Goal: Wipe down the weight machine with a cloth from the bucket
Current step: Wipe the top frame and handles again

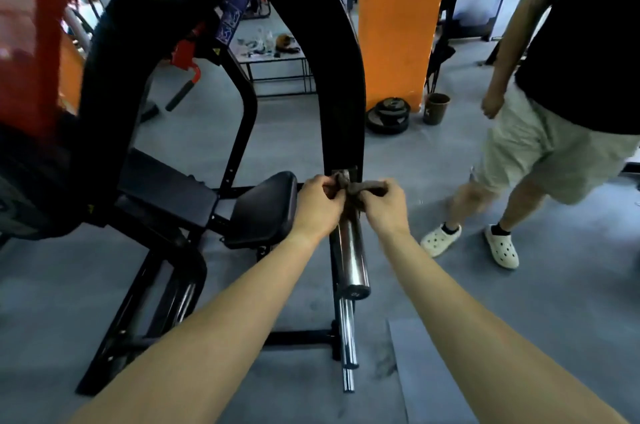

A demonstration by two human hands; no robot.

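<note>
Two bare arms reach forward. The left hand [317, 205] and the right hand [384, 207] both have their fingers curled tight round a small brown cloth [353, 186]. The cloth is wrapped on the top end of a shiny metal bar [349, 257], right where the bar meets the black weight machine [343, 77]. A black seat [263, 208] sits just to the left. Farther off, a person in white shoes [440, 239] stands on the right. A brown bucket [435, 108] stands by the orange pillar [398, 18], beside round weight plates [389, 115].
</note>
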